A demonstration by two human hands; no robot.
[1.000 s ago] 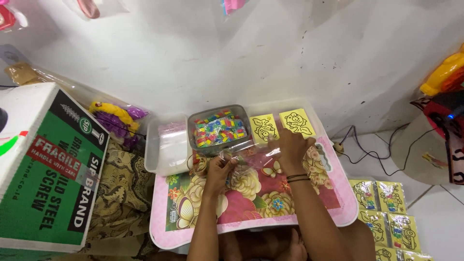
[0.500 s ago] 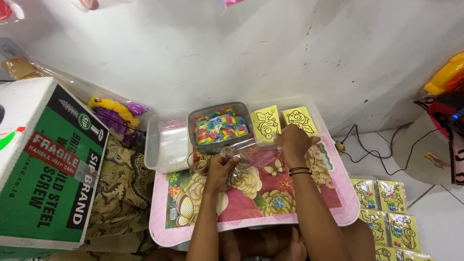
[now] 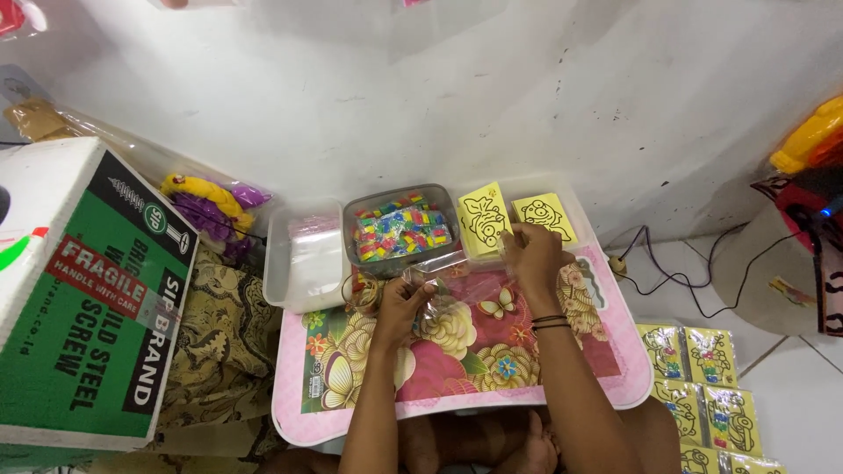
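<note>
Where the white wall meets the floor, the largest thing in view is a green and white cardboard box (image 3: 83, 298) at the far left, standing on a patterned brown cloth (image 3: 224, 342). Next in size is the small pink counter (image 3: 606, 369) with a flower-printed top, set in front of the person's lap. Along its far edge sit three containers: a clear plastic tub (image 3: 303, 259) holding stacked clear bags, a grey tub (image 3: 399, 230) full of small multicoloured pieces, and a clear tray (image 3: 580, 197) holding yellow cards (image 3: 483, 218) printed with black cartoon outlines. On the floor to the right lies a pile of packed yellow cards (image 3: 707, 386), with a black cable (image 3: 667, 263) trailing beyond them. A bundle of yellow and purple toys (image 3: 211, 206) in a bag lies behind the clear tub.

The left hand (image 3: 404, 303) hovers over the counter just in front of the grey tub, its fingers (image 3: 420, 288) pinching the edge of a clear plastic bag (image 3: 443, 285) that lies crumpled between the two hands. The right hand (image 3: 531, 254), with dark bands at the wrist, rests at the near edge of the tray; its fingers (image 3: 514, 237) are curled onto the lower edge of a yellow card, grasping it. A small roll of tape (image 3: 362, 290) lies just left of the left hand.
</note>
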